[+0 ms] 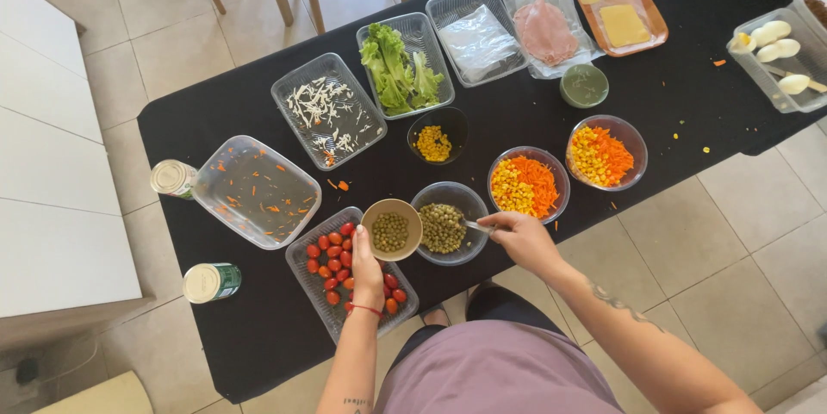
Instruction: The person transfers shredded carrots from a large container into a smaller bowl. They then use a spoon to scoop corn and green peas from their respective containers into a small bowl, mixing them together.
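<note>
Left hand wrapped round the underside of a small tan bowl of peas, held just above the tray of cherry tomatoes, mouth up. Right hand pinched on a metal utensil, long axis roughly level, working end poking left into the clear bowl of peas right beside the tan one. Can't make out spoon or fork, tip buried in peas, handle swallowed by fingers. Two bowls of corn and carrot just behind.
</note>
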